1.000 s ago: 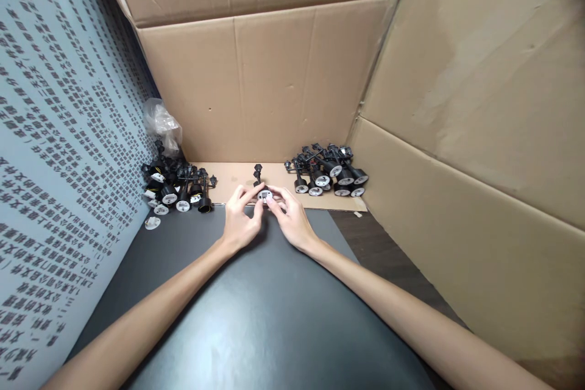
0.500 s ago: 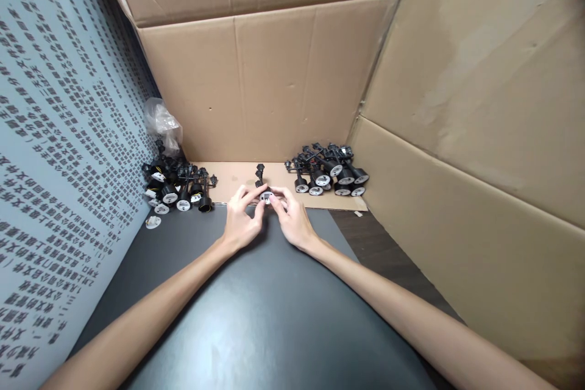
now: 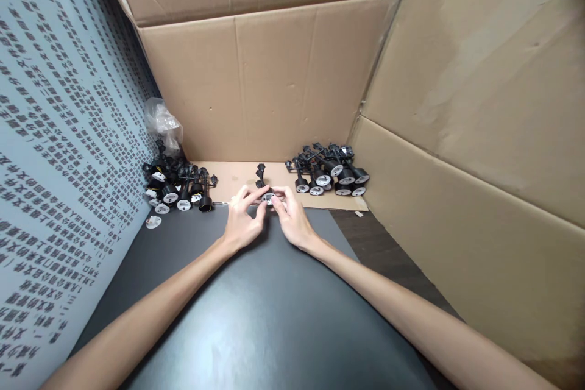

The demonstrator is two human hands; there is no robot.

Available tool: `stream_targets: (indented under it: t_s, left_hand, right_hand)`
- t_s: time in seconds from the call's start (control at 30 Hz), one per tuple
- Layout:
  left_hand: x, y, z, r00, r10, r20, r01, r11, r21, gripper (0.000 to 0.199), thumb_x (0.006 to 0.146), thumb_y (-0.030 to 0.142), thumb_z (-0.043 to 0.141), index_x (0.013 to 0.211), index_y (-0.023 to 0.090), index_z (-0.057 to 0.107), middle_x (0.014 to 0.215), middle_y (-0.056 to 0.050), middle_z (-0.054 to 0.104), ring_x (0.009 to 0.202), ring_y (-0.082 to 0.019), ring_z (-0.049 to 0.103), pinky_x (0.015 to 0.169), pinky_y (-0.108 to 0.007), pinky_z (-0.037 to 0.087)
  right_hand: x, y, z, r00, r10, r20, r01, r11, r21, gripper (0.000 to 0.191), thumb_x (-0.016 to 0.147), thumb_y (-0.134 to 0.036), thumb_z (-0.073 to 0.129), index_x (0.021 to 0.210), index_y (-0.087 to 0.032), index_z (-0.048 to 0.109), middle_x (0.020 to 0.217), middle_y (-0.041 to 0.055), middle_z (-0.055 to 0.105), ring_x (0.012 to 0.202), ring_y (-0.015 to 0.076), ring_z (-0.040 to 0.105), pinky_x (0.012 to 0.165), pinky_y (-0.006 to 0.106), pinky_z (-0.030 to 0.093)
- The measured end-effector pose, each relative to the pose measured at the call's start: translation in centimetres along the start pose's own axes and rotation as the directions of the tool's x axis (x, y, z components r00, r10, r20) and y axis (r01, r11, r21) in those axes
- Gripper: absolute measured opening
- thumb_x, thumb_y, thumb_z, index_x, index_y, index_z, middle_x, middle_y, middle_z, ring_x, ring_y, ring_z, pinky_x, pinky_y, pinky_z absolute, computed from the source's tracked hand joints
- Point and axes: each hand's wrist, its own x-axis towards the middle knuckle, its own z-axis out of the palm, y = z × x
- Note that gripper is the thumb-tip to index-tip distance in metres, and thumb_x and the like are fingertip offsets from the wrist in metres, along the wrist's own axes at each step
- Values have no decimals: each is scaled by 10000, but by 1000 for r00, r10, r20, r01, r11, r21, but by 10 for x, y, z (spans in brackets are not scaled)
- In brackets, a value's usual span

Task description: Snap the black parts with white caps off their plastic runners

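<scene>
Between my two hands is a small black model street lamp (image 3: 261, 175), its head pointing away from me and its round white base cover (image 3: 268, 198) facing me. My left hand (image 3: 244, 216) grips the base from the left with thumb and fingers. From the other side my right hand (image 3: 291, 214) holds it too, the thumb lying against the white cover. Fingers hide most of the black base. Both hands are just above the near edge of the cardboard strip at the back of the table.
Black lamps with wires and white discs (image 3: 176, 186) are heaped at the left, one loose disc (image 3: 153, 221) in front. More lamps (image 3: 326, 169) lie at the right. A clear plastic bag (image 3: 163, 125) sits behind the left heap. Cardboard walls (image 3: 274, 85) stand behind and right.
Both hands keep their hold on the lamp. The lamp has shifted very slightly, and the right thumb has moved a little on the white cover.
</scene>
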Motion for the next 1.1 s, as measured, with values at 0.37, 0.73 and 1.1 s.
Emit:
stream_targets:
  t_s: [0.37, 0.73, 1.1]
  left_hand:
    - [1, 0, 0, 999, 23, -32, -23, 999, 27, 347, 861, 131, 599, 1184, 234, 675, 859, 2, 590, 761, -108, 618, 757, -268, 544]
    - [-1, -2, 0, 998, 60, -2, -59, 997, 44, 369, 853, 109, 567, 1184, 231, 676, 897, -23, 622, 802, -129, 618, 773, -284, 528]
    - [0, -2, 0, 996, 85, 15, -86, 994, 74, 358, 860, 108, 570, 1177, 228, 684, 908, -20, 636, 829, -129, 621, 778, -275, 522]
  right_hand:
    - [1, -7, 1, 1000, 23, -8, -23, 999, 29, 392, 924, -480, 514, 1192, -198, 562, 1162, 125, 626, 1058, 229, 620, 874, 381, 548]
    - [2, -7, -2, 999, -23, -22, 24, 999, 32, 332, 909, -463, 557, 1099, -199, 625, 1030, 85, 646, 945, 205, 634, 854, 354, 541]
    - [4, -2, -1, 998, 48, -43, -42, 990, 135, 346, 842, -459, 626, 1046, -180, 647, 942, 79, 680, 863, 208, 647, 784, 350, 547]
